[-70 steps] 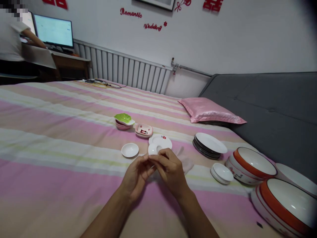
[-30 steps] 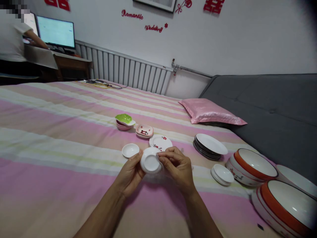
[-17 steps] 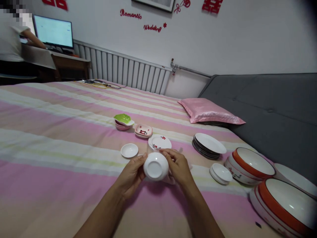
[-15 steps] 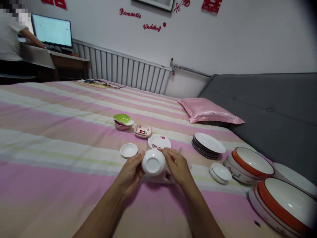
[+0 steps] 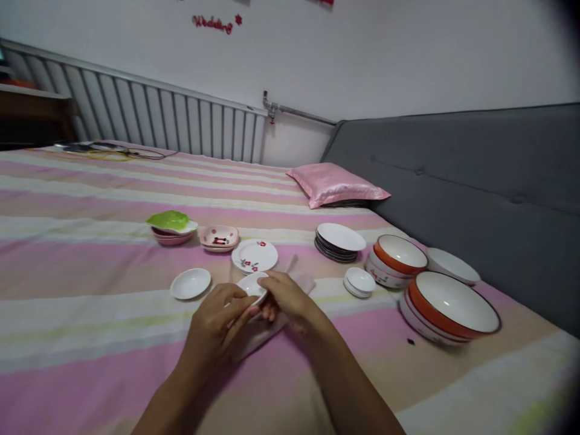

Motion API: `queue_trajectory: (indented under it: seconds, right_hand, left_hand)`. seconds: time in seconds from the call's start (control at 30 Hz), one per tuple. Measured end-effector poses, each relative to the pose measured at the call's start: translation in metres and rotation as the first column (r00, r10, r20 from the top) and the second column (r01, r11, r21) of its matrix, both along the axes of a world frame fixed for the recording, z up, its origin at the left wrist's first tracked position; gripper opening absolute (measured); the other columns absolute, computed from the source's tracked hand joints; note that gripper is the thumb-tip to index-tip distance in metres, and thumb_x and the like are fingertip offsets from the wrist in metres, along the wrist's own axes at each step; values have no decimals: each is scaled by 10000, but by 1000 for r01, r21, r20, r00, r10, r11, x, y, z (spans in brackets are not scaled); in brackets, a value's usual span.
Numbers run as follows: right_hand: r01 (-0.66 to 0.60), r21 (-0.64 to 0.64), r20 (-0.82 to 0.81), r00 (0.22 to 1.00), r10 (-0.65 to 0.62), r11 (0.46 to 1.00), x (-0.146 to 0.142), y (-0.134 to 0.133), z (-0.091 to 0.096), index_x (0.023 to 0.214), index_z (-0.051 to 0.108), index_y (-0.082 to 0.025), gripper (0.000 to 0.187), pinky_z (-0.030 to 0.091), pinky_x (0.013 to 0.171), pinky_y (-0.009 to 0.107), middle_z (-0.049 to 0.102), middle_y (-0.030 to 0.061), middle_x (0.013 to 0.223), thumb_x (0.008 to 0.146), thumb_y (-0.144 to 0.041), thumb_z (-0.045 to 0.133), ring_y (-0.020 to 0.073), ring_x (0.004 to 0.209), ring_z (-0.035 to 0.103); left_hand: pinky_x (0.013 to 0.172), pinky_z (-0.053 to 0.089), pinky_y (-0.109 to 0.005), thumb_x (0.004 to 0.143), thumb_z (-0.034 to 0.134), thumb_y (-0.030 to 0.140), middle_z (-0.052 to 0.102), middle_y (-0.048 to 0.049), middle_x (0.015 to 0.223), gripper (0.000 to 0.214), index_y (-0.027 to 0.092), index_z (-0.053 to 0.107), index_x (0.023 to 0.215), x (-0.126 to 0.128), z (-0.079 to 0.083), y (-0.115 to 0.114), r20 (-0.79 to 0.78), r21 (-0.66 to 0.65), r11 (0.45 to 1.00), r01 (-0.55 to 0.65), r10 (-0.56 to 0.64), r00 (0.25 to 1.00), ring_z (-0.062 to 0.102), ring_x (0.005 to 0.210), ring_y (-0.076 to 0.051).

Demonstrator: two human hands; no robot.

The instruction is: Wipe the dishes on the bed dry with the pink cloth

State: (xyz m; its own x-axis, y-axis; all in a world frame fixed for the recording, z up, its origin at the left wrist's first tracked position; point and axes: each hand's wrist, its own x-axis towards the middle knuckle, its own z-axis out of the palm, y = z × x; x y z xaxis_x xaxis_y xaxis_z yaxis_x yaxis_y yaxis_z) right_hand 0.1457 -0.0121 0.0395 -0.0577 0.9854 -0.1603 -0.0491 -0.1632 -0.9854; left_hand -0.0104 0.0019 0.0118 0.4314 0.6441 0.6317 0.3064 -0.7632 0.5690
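A small white dish [image 5: 252,283] is held between my two hands, its inside now facing up toward me. My left hand [image 5: 220,317] grips the near left rim, and my right hand [image 5: 287,299] has the right rim between thumb and curled fingers. Under the hands a pale, thin sheet [image 5: 256,343], perhaps cloth or plastic, lies on the bed; I cannot tell whether a hand touches it. Just beyond the dish is a white plate with red flowers [image 5: 254,254]. Another small white dish [image 5: 191,283] rests on the bedspread to the left.
Pink square dishes [image 5: 219,237] and a green leaf-shaped dish [image 5: 170,221] on pink bowls stand farther left. To the right are stacked plates [image 5: 341,237], small white dishes [image 5: 360,280] and orange-rimmed bowls [image 5: 457,302]. A pink pillow [image 5: 338,184] lies by the grey headboard [image 5: 471,157].
The dish has been turned over: its underside faced me before, and its inside shows now. My hands have closed in around it. The view has swung right, so the person at the desk is out of sight.
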Motion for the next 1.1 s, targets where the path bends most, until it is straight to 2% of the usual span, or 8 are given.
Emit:
queue_trajectory:
  seconds: [0.1,0.23,0.33,0.43,0.53,0.6,0.8,1.1]
  right_hand:
    - [56,-22,-17,998,-56,998,7,7,-5,745,552,-153,93,372,318,127,527,-50,391,755,-132,462,78,322,478]
    - [380,-55,-280,882,-380,923,26,21,-10,764,574,-120,114,425,344,160,591,-15,486,680,-60,526,91,365,520]
    - [609,-59,-389,716,-580,791,48,33,-16,806,547,-136,107,500,483,156,609,-18,600,712,-87,537,72,489,573]
    - [801,-100,-468,485,-738,590,73,41,-24,859,515,-165,129,535,626,160,607,-16,712,747,-103,503,66,632,609]
    - [891,-167,-501,293,-815,423,96,45,-33,913,485,-191,164,558,667,196,594,-2,767,780,-110,437,85,717,627]
    - [912,-196,-513,217,-830,359,107,46,-39,940,472,-203,177,574,674,233,588,6,765,810,-125,380,102,755,639]
    - [926,-223,-505,156,-849,303,121,47,-51,906,469,-193,184,563,696,227,636,75,926,858,-194,292,115,893,654]
    - [923,-220,-475,183,-861,317,137,40,-54,993,494,-223,272,524,693,293,593,108,1176,916,-259,236,154,1048,612]
  left_hand:
    - [840,399,-374,772,606,305,627,-84,970,211,290,699,960,1,-2,4,-2,118,989,-86,87,996,544,934,-250]
    - [894,393,-404,751,635,357,585,-90,1064,311,255,652,1044,1,-3,5,21,123,975,-183,181,983,537,999,-266]
    - [736,480,-322,765,600,417,578,-80,1074,328,243,647,1039,1,-6,5,16,3,965,-263,263,965,554,985,-256]
    - [501,467,-230,757,576,488,595,-68,1060,349,243,659,990,1,-10,7,-12,-135,942,-306,307,952,589,880,-225]
    - [488,482,-219,746,573,517,609,-64,1043,351,244,665,947,1,-14,9,-35,-210,929,-303,303,952,601,777,-191]
    - [521,505,-228,739,582,516,611,-67,1039,343,243,665,930,1,-15,11,-40,-244,925,-291,291,956,609,751,-182]
    - [541,524,-246,713,605,518,638,-59,995,338,239,672,893,1,-14,13,-41,-309,907,-286,288,957,631,672,-169]
    - [557,528,-258,712,607,516,672,-46,949,319,253,682,878,0,-17,16,-48,-296,916,-270,268,962,636,656,-175]
